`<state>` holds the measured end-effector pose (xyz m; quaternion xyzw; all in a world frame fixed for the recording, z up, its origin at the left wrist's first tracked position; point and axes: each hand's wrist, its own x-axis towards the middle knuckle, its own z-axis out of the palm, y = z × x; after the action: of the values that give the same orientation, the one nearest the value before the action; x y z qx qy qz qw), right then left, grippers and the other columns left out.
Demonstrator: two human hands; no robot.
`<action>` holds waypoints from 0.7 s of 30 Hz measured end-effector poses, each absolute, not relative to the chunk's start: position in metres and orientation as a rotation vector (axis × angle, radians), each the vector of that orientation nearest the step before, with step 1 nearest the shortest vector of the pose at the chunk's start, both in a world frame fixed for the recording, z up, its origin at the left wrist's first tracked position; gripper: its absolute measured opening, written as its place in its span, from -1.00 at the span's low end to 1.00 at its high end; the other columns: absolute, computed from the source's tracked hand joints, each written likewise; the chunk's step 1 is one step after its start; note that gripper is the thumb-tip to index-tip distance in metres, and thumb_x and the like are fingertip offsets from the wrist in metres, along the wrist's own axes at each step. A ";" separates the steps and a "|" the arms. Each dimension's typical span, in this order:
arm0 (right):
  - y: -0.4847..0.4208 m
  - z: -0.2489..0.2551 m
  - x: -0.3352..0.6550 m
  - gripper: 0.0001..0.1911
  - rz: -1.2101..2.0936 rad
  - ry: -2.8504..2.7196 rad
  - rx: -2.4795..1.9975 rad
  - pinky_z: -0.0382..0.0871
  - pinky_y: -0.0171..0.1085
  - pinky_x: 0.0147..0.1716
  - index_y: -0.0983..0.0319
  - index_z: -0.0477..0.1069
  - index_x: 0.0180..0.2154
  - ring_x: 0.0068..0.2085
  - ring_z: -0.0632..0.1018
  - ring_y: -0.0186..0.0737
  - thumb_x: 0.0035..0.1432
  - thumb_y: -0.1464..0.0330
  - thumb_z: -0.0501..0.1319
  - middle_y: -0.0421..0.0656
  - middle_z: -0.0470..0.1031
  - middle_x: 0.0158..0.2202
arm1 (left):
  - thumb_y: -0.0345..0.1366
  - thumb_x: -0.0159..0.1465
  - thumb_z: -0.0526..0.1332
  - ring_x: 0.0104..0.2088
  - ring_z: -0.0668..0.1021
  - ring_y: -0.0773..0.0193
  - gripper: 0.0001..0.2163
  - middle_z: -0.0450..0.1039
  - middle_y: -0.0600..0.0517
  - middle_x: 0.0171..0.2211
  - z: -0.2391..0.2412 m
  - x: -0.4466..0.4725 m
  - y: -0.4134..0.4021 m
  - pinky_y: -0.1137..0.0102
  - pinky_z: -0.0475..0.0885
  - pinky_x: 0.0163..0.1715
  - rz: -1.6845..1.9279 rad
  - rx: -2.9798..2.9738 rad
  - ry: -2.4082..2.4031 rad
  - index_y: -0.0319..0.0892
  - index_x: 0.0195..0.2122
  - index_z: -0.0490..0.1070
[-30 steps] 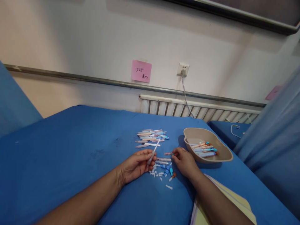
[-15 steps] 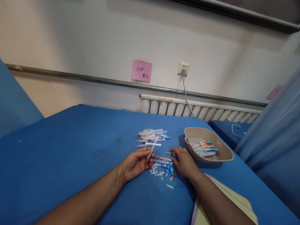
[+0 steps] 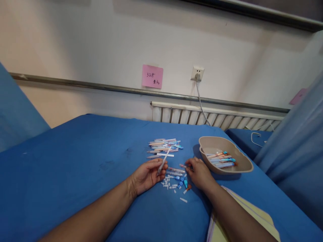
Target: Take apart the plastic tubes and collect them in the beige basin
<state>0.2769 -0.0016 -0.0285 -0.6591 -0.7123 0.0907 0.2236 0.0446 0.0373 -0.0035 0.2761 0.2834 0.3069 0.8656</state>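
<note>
My left hand point(image 3: 147, 173), palm partly up, is closed around a slim whitish pen barrel point(image 3: 165, 158) that slants up to the right. With fingertips pinched together, my right hand point(image 3: 200, 173) grips a pinkish pen piece point(image 3: 182, 165); its other end is hidden by the fingers. Patterned pen barrels point(image 3: 176, 170) lie between the hands. Just below them are small white tips point(image 3: 166, 183) and blue pen parts point(image 3: 181, 181), plus an orange-brown piece point(image 3: 188, 187). Beyond the hands is a loose heap of pens point(image 3: 164, 145).
A beige basin point(image 3: 244, 164) holding several pens stands right of my right hand. Under my right forearm lies a yellow cloth point(image 3: 254, 210). Blue sheet point(image 3: 88, 161) covers the bed. A radiator point(image 3: 181, 116) runs along the wall, and a blue curtain point(image 3: 295, 148) hangs at right.
My right fingers have shifted slightly, and the teal part seen at their tips earlier no longer shows. The left hand keeps its hold on the whitish barrel.
</note>
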 end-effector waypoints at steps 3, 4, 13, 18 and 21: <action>-0.001 -0.028 0.277 -0.82 0.235 -1.981 -1.798 0.19 -0.29 -0.18 0.20 0.42 -0.21 -0.18 0.43 -0.15 0.12 0.42 0.13 -0.11 0.48 -0.25 | -0.46 0.18 0.20 -0.50 0.54 0.34 -0.91 0.51 -0.03 -0.44 -0.004 0.045 0.038 0.47 0.46 -0.43 0.644 0.580 0.588 -0.32 -0.28 0.41; -0.001 -0.028 0.277 -0.82 0.231 -1.984 -1.796 0.19 -0.29 -0.18 0.20 0.42 -0.22 -0.18 0.43 -0.15 0.11 0.43 0.13 -0.11 0.48 -0.25 | -0.45 0.18 0.20 -0.49 0.54 0.35 -0.91 0.51 -0.03 -0.44 -0.004 0.045 0.038 0.47 0.46 -0.42 0.644 0.580 0.585 -0.32 -0.28 0.41; 0.002 -0.031 0.276 -0.83 0.328 -1.798 -1.687 0.27 -0.25 -0.25 0.26 0.36 -0.21 -0.24 0.47 -0.13 0.14 0.41 0.07 -0.03 0.48 -0.26 | -0.44 0.14 0.25 -0.49 0.51 0.38 -0.89 0.48 0.00 -0.44 -0.001 0.046 0.035 0.49 0.43 -0.41 0.654 0.649 0.614 -0.29 -0.29 0.41; 0.003 -0.024 0.270 -0.76 0.716 -1.427 -1.321 0.30 -0.34 -0.47 0.23 0.35 -0.24 -0.46 0.42 -0.28 0.17 0.22 0.05 -0.16 0.45 -0.40 | -0.41 0.10 0.31 -0.54 0.46 0.46 -0.89 0.44 0.06 -0.48 0.002 0.048 0.033 0.55 0.36 -0.47 0.728 0.819 0.672 -0.25 -0.36 0.40; 0.000 -0.017 0.268 -0.72 0.787 -1.350 -1.210 0.24 -0.37 -0.50 0.24 0.41 -0.28 -0.49 0.36 -0.33 0.12 0.17 0.11 -0.21 0.41 -0.46 | -0.37 0.08 0.32 -0.58 0.41 0.48 -0.88 0.42 0.07 -0.51 0.000 0.049 0.034 0.57 0.29 -0.55 0.754 0.947 0.718 -0.25 -0.38 0.40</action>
<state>0.2679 0.0000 -0.0169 -0.5113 -0.5704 0.3325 0.5500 0.0489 0.0344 0.0001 0.4353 0.3299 0.3469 0.7625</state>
